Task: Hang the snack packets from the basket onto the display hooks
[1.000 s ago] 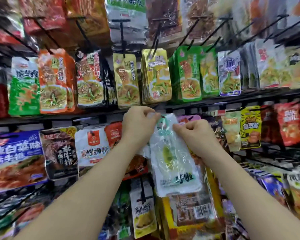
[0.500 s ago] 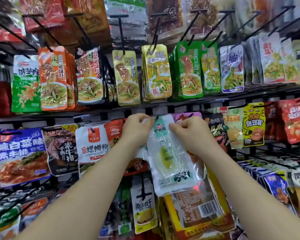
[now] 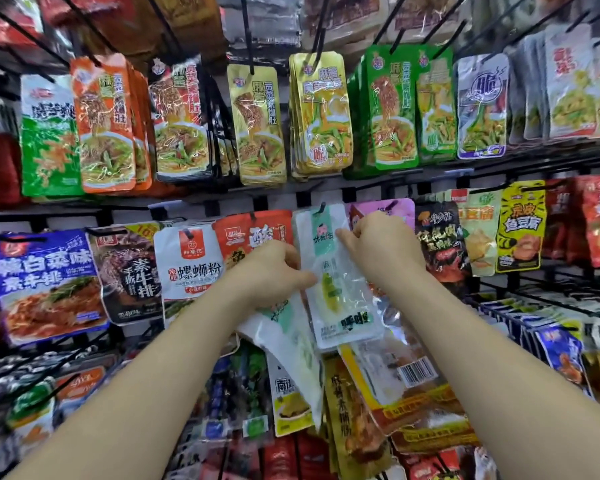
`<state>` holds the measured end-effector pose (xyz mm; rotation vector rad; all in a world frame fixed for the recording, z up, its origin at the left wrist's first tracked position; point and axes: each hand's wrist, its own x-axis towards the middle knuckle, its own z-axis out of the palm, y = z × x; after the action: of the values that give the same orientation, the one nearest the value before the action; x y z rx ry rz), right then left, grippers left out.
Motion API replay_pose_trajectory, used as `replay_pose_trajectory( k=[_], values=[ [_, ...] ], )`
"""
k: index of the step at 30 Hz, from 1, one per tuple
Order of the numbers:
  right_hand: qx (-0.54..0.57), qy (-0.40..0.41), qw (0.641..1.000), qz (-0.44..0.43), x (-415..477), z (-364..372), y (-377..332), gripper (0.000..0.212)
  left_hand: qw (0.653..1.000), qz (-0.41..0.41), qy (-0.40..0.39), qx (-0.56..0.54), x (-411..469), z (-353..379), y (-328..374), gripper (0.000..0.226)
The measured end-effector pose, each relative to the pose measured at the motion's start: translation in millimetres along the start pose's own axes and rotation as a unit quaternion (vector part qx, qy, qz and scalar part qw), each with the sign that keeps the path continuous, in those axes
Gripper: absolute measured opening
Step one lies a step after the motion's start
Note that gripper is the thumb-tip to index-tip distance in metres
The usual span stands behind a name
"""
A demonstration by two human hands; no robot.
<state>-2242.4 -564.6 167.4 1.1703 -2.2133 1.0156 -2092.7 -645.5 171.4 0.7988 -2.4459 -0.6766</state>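
Observation:
A clear white-and-green snack packet [image 3: 340, 292] hangs with its top on a black display hook [image 3: 321, 208] in the middle row. My right hand [image 3: 378, 249] pinches its upper right edge. My left hand [image 3: 274, 271] sits lower at its left side and grips a second, similar white packet [image 3: 291, 344] that tilts down and to the right. The basket is out of view.
Rows of hung packets fill the rack: yellow packets [image 3: 321, 112] and green packets [image 3: 392, 105] above, a white noodle packet [image 3: 191, 265] on the left, a yellow packet [image 3: 520, 226] on the right. Black hooks [image 3: 246, 32] jut forward overhead. More packets [image 3: 409, 375] hang below.
The packet's top has gone up onto the hook. My left hand has dropped from its top corner to its left side, and the second packet it grips now shows.

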Motion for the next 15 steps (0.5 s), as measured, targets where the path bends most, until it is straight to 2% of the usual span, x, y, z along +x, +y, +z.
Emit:
replay_pose_trajectory(
  k=[6,11,15],
  values=[
    [-0.078,-0.009,0.997,-0.006,-5.1,-4.1,-2.0,0.055,0.999,-0.012,0.021,0.043,6.0,2.7,-1.8,0.043],
    [-0.052,-0.020,0.998,-0.027,-15.5,-15.9,8.1,0.063,0.995,-0.021,0.096,-0.029,17.0,5.9,4.3,0.053],
    [-0.035,0.002,0.998,-0.054,-22.7,-22.4,13.8,0.063,0.985,-0.052,0.152,0.064,34.2,13.5,6.5,0.048]
  ],
)
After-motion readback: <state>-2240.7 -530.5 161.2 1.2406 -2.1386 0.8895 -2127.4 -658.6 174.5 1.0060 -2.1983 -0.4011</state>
